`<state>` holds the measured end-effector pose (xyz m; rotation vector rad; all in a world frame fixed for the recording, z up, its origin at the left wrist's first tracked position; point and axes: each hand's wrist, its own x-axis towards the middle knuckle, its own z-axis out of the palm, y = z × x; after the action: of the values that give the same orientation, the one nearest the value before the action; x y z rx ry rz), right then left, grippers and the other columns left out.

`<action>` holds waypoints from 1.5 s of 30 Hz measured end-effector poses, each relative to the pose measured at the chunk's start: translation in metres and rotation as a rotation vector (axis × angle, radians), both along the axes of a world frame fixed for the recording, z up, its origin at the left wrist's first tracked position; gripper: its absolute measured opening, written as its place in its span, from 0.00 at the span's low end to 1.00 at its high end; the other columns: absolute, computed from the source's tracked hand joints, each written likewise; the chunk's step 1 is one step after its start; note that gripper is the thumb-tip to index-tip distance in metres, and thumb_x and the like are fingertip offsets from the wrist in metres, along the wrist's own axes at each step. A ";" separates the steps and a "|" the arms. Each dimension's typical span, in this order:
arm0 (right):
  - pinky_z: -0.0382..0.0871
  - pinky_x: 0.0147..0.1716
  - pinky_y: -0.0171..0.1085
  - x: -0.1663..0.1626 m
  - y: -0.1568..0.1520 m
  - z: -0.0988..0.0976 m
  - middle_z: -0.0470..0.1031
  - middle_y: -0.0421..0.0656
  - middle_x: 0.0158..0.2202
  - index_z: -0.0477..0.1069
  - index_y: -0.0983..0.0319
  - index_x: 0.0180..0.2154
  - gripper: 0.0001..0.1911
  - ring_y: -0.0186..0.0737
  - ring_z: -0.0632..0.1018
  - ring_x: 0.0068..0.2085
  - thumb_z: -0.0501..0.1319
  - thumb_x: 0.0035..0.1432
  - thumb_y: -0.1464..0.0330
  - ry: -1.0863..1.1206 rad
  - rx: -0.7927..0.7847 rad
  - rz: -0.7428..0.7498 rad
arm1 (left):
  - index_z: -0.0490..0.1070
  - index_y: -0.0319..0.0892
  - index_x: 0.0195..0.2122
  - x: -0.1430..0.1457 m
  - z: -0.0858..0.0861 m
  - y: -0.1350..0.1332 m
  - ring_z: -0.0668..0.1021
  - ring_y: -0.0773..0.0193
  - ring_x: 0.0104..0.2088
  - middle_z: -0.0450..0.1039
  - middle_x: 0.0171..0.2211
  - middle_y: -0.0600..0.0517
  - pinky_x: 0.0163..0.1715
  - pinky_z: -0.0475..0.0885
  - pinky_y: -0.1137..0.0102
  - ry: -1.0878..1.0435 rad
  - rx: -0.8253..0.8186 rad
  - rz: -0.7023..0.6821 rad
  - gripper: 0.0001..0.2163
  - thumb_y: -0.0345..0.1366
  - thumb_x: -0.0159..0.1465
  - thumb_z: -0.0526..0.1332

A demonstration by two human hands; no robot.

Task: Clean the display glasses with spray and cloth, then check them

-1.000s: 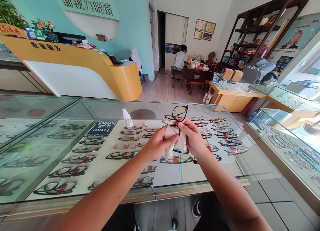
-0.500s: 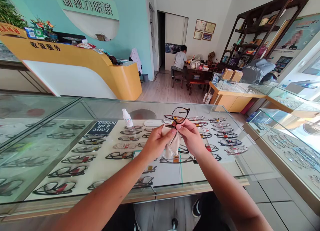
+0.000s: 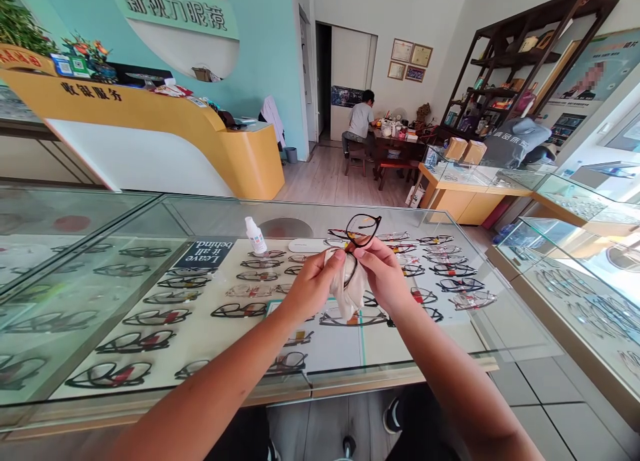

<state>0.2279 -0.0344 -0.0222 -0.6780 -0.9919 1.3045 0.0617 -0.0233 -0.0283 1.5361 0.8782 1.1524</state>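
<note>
An optician's shop; a long glass display counter (image 3: 400, 376) holds rows of spectacle frames (image 3: 137, 341), many with small tags; more glass cases (image 3: 575, 204) of frames line the right side; a curved yellow service desk (image 3: 240, 161) stands under a large wall sign (image 3: 173, 11); framed certificates (image 3: 410, 54) hang by the back doorway.

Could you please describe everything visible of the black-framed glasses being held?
The black-framed glasses have a dark, plastic-looking rim with clear lenses. One lens stands free on top; the other is wrapped in a pale cloth. The left hand presses the cloth, the right hand pinches the frame, above the glass counter.
</note>
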 end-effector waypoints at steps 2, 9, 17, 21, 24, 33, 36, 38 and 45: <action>0.71 0.44 0.38 0.000 0.001 0.000 0.81 0.37 0.36 0.80 0.55 0.30 0.14 0.39 0.76 0.38 0.81 0.50 0.58 0.038 -0.028 -0.019 | 0.64 0.45 0.27 -0.001 -0.005 0.002 0.61 0.64 0.28 0.59 0.24 0.55 0.28 0.59 0.67 0.020 -0.009 0.008 0.33 0.72 0.68 0.62; 0.70 0.37 0.36 0.003 0.002 0.005 0.82 0.37 0.34 0.75 0.57 0.29 0.17 0.38 0.76 0.34 0.80 0.48 0.58 0.077 -0.129 -0.117 | 0.80 0.44 0.50 -0.005 -0.008 0.008 0.78 0.54 0.47 0.80 0.41 0.50 0.50 0.74 0.65 0.034 -0.037 -0.142 0.27 0.64 0.69 0.67; 0.68 0.36 0.36 0.002 0.005 0.001 0.80 0.37 0.34 0.77 0.56 0.30 0.19 0.37 0.73 0.33 0.81 0.48 0.55 0.038 -0.067 -0.080 | 0.77 0.41 0.52 -0.004 -0.004 0.012 0.73 0.63 0.34 0.76 0.36 0.52 0.35 0.70 0.69 0.018 -0.022 -0.183 0.28 0.61 0.64 0.73; 0.65 0.35 0.36 -0.002 0.007 -0.005 0.76 0.37 0.32 0.78 0.56 0.32 0.21 0.37 0.70 0.32 0.82 0.50 0.51 -0.019 0.001 -0.054 | 0.75 0.42 0.41 -0.001 -0.006 0.013 0.70 0.65 0.31 0.72 0.30 0.55 0.32 0.69 0.70 0.006 0.019 -0.075 0.29 0.67 0.65 0.69; 0.64 0.34 0.37 -0.004 0.006 -0.006 0.75 0.37 0.31 0.78 0.56 0.33 0.22 0.37 0.69 0.33 0.82 0.50 0.50 -0.050 0.022 -0.066 | 0.72 0.43 0.33 -0.001 -0.008 0.013 0.68 0.65 0.29 0.68 0.26 0.56 0.31 0.67 0.70 0.015 0.037 0.023 0.31 0.71 0.66 0.65; 0.71 0.40 0.38 0.023 0.008 0.008 0.79 0.39 0.36 0.78 0.55 0.33 0.18 0.39 0.77 0.38 0.80 0.55 0.53 0.064 0.088 -0.181 | 0.77 0.46 0.33 -0.012 -0.020 0.031 0.82 0.56 0.37 0.78 0.30 0.52 0.39 0.78 0.64 -0.278 -0.157 0.334 0.29 0.69 0.55 0.75; 0.73 0.40 0.39 0.030 0.009 0.012 0.84 0.41 0.42 0.76 0.55 0.33 0.17 0.40 0.81 0.41 0.79 0.57 0.54 0.086 0.099 -0.168 | 0.78 0.45 0.37 -0.020 -0.010 0.044 0.85 0.53 0.45 0.82 0.36 0.51 0.45 0.80 0.64 -0.455 -0.221 0.471 0.30 0.65 0.47 0.81; 0.74 0.42 0.39 0.031 0.009 0.012 0.86 0.43 0.45 0.75 0.55 0.33 0.17 0.42 0.83 0.43 0.78 0.58 0.54 0.085 0.094 -0.153 | 0.79 0.46 0.39 -0.027 -0.003 0.050 0.85 0.52 0.49 0.84 0.41 0.49 0.46 0.81 0.63 -0.531 -0.240 0.529 0.29 0.62 0.48 0.82; 0.72 0.43 0.41 0.029 0.007 0.010 0.88 0.42 0.41 0.71 0.54 0.34 0.16 0.43 0.84 0.42 0.74 0.63 0.54 -0.008 0.097 -0.176 | 0.78 0.45 0.49 -0.045 0.000 0.071 0.84 0.49 0.58 0.84 0.54 0.44 0.53 0.82 0.60 -0.565 -0.150 0.532 0.21 0.53 0.63 0.73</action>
<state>0.2564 -0.0274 -0.0119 -0.6810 -0.9733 1.0946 0.0169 0.0478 -0.0283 0.7916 0.9704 1.7430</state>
